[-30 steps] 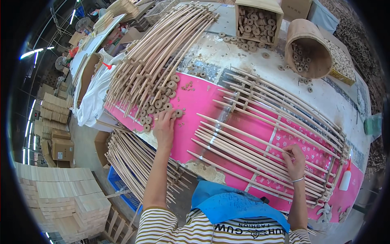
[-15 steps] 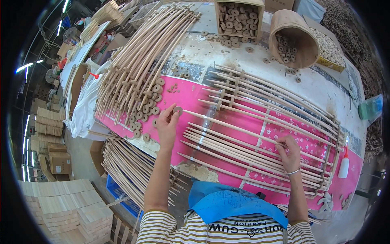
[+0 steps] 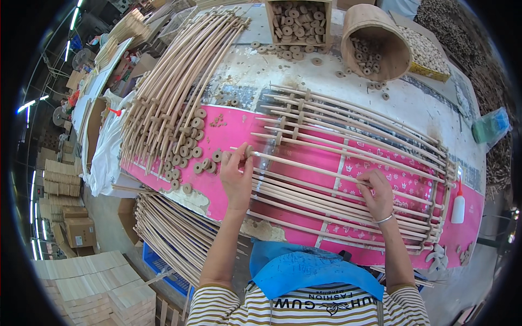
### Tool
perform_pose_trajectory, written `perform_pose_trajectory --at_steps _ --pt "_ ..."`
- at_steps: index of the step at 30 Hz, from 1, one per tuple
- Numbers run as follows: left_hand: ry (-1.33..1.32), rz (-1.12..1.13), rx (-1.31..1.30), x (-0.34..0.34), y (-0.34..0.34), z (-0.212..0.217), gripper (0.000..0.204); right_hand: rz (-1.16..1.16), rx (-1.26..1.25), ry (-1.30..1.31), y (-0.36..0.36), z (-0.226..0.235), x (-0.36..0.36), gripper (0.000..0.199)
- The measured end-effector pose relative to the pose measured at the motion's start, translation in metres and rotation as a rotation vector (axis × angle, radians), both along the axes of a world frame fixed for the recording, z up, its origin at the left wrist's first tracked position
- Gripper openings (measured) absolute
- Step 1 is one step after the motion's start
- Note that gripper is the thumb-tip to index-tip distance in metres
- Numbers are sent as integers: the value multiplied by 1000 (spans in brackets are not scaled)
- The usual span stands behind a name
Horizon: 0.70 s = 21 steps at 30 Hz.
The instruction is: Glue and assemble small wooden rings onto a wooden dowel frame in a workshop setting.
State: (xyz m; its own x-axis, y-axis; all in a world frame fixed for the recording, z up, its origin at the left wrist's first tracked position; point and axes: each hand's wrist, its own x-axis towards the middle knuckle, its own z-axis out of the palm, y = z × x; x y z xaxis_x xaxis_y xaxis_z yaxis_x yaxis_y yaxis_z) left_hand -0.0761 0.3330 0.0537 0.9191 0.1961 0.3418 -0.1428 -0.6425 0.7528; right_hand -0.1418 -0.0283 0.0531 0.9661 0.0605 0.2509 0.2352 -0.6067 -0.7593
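Observation:
My left hand [image 3: 236, 176] is closed, pinching a small wooden disc [image 3: 249, 151] with a hole in it. The disc sits around a thin wooden rod [image 3: 304, 165], close to its left end, and the tip pokes out past my fingers. Farther right, my right hand [image 3: 376, 191] grips the same rod between thumb and fingers. Several similar rods lie side by side across the pink sheet [image 3: 217, 125]. The far ones carry discs [image 3: 278, 138] near their left ends. Loose discs [image 3: 187, 188] are scattered to the left of my left hand.
A big bundle of rods with discs [image 3: 168, 103] covers the table's left side. At the back stand a wooden box of discs [image 3: 328, 27] and a round wooden tub [image 3: 356, 27]. A white bottle with a red tip [image 3: 458, 209] stands at the right; rods fill a blue crate [image 3: 155, 259] below.
My left hand has brought the disc right onto the rod's end, and the tip now shows beyond it. My right hand keeps its hold on the rod. The view has shifted slightly.

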Motion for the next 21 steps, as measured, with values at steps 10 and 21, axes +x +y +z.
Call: perform_pose_trajectory --at_steps 10,21 --pt "22 -53 -10 1 -23 -3 40 -40 -120 -59 -7 8 5 12" --pt "37 -124 156 4 -31 -12 40 -38 -142 39 -17 -21 12 19"
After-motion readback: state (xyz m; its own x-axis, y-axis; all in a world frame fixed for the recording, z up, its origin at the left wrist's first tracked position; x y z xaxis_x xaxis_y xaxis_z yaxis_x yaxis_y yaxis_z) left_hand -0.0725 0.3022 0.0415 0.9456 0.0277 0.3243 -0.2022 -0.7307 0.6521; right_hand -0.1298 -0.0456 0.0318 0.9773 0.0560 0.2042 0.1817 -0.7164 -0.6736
